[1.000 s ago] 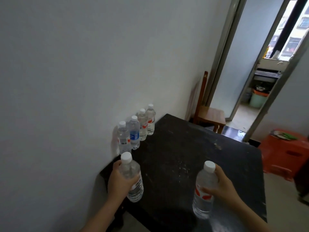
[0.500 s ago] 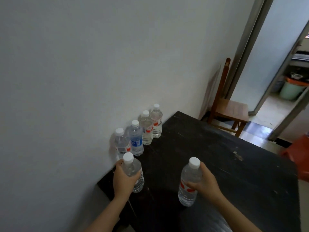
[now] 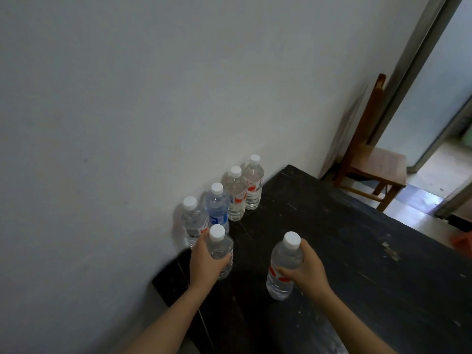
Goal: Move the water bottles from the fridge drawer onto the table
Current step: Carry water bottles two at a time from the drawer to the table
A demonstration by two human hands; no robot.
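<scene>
So, both hands are full right now. The left hand [image 3: 205,263] is curled around a clear bottle [image 3: 221,247] at lower centre of the frame, fingers round its body just under the white cap. The right hand [image 3: 309,274] grips a red-label bottle [image 3: 285,256] a bit to the right of that, thumb across the label. Both bottles are upright, long axis vertical, caps up, over the dark table [image 3: 344,238]. I honestly can't tell if either base is touching the wood yet; the view from above hides it.

Another four bottles [image 3: 236,198] stand on the table in a line hugging the wall [image 3: 153,98], running from middle-left of the frame up and to the right.

The thing that matters for the next move: the clear bottle sits just below and right of the nearest one in that line, nearly touching it. So the free spot at the near end of the row is right beside the left hand, toward the wall and the lower left. My guess is that one goes down first, since the left hand is by far the closer to the row. The red-label bottle is well apart from the line, out over open tabletop, and would need to travel left toward the wall to join it.

Fridge drawer isn't in view. A wooden chair [image 3: 370,162] stands at the right.
</scene>
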